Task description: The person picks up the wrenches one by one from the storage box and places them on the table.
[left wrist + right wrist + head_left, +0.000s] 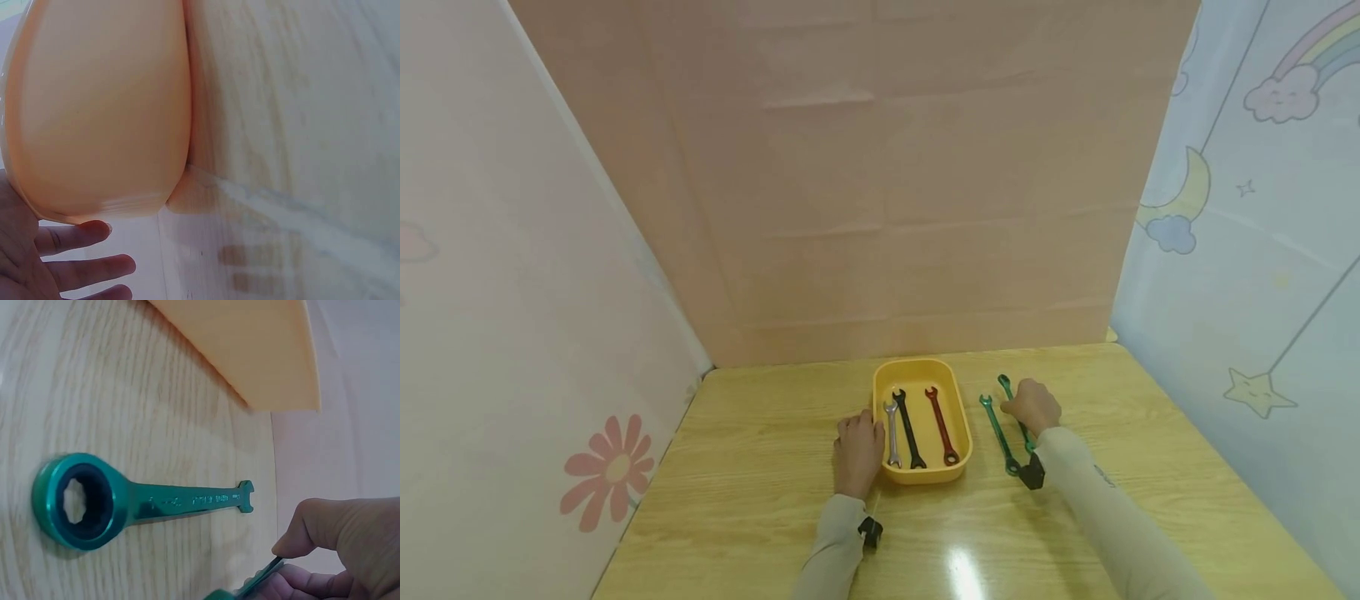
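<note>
Three wrenches (909, 429) in tray (925, 477), two apparently pending right of it: green wrench (1008, 388) pinched by right hand (1034, 406), second green wrench (1001, 432) loose; left hand (858, 450) straight-fingered.

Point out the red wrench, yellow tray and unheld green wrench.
Red wrench (941, 424), head view, middle of its handle.
Yellow tray (925, 477), head view, its front wall.
Unheld green wrench (169, 501), right wrist view, on its handle.

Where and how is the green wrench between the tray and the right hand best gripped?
Probably mid-shaft on that green wrench, from above, pinching across its long edges: it lies flat on the table, and its shaft is narrower than its ring end.
</note>
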Demonstrator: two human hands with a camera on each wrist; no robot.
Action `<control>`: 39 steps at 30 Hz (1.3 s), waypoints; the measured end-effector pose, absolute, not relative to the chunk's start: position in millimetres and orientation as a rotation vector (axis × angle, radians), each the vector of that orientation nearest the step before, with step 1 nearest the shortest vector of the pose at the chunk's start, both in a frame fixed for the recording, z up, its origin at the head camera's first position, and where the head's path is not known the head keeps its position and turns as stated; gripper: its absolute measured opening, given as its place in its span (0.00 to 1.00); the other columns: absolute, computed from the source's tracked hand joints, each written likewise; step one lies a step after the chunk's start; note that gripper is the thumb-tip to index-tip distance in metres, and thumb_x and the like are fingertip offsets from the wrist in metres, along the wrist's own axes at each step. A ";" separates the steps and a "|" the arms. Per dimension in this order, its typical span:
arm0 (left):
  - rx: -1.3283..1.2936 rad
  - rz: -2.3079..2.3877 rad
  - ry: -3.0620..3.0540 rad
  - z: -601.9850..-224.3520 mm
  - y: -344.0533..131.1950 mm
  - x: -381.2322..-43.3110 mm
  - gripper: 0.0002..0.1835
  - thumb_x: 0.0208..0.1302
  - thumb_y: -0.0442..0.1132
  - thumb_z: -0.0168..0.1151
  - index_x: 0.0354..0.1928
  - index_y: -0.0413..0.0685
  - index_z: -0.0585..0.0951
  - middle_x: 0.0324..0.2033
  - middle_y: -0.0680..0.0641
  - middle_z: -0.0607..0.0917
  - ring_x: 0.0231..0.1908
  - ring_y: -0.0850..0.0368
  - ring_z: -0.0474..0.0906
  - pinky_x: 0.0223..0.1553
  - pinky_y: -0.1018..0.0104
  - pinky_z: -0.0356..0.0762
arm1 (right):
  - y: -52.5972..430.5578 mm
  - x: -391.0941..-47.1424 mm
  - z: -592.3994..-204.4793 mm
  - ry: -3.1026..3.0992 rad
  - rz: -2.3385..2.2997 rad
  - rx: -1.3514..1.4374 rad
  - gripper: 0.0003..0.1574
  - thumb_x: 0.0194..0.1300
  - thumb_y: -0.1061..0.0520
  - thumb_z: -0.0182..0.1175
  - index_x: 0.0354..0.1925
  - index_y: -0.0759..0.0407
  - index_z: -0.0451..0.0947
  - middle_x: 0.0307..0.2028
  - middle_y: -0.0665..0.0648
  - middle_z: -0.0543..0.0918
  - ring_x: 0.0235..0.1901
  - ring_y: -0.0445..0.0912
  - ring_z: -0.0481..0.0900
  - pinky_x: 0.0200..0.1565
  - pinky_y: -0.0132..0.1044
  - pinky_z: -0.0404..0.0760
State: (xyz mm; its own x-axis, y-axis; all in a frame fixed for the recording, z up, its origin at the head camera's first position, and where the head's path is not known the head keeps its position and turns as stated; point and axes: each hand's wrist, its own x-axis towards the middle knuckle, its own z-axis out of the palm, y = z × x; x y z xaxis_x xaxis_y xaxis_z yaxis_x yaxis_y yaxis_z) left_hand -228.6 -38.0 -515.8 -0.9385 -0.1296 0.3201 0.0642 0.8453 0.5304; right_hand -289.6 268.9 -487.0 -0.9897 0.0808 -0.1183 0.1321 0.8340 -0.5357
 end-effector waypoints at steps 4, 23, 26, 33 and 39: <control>0.052 -0.795 -2.681 -516.4 -38.1 -229.4 0.12 0.73 0.41 0.59 0.48 0.39 0.81 0.47 0.37 0.84 0.55 0.36 0.73 0.46 0.35 0.75 | 271.0 -288.9 -490.8 2.928 -0.841 0.167 0.19 0.63 0.56 0.64 0.24 0.59 0.65 0.15 0.50 0.65 0.14 0.41 0.63 0.18 0.31 0.63; 0.036 -0.813 -2.664 -513.3 -37.5 -227.3 0.12 0.73 0.40 0.58 0.47 0.38 0.81 0.45 0.37 0.84 0.54 0.35 0.73 0.45 0.34 0.75 | 274.4 -283.7 -506.6 2.939 -0.766 0.176 0.16 0.57 0.61 0.59 0.20 0.58 0.63 0.15 0.51 0.65 0.15 0.42 0.63 0.20 0.33 0.63; 0.038 -0.812 -2.661 -513.0 -37.5 -227.5 0.12 0.73 0.40 0.58 0.48 0.38 0.81 0.45 0.37 0.84 0.54 0.35 0.73 0.45 0.34 0.75 | 273.4 -281.5 -506.0 2.940 -0.751 0.179 0.15 0.57 0.61 0.59 0.20 0.58 0.64 0.15 0.52 0.66 0.16 0.43 0.64 0.21 0.34 0.63; 0.037 -0.820 -2.663 -511.0 -37.4 -226.0 0.11 0.73 0.40 0.58 0.47 0.39 0.81 0.46 0.37 0.84 0.54 0.35 0.73 0.46 0.34 0.75 | 272.1 -277.8 -505.8 2.957 -0.703 0.168 0.12 0.59 0.61 0.61 0.24 0.62 0.68 0.18 0.54 0.71 0.18 0.45 0.69 0.23 0.36 0.66; 0.040 -0.793 -2.665 -512.8 -37.7 -227.6 0.11 0.72 0.40 0.59 0.46 0.38 0.80 0.45 0.36 0.84 0.53 0.35 0.74 0.44 0.35 0.76 | 272.4 -277.5 -507.4 2.965 -0.674 0.170 0.12 0.59 0.60 0.63 0.26 0.63 0.70 0.19 0.56 0.73 0.19 0.47 0.71 0.24 0.37 0.68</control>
State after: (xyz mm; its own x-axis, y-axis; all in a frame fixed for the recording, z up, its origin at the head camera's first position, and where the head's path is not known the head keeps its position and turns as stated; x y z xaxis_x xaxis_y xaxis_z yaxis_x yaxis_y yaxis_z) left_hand -227.6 -37.7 -512.8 -0.9354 -0.1273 0.3300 0.0739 0.8421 0.5343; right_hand -277.5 272.4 -507.4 -0.9892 0.0876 -0.1178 0.1299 0.8960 -0.4246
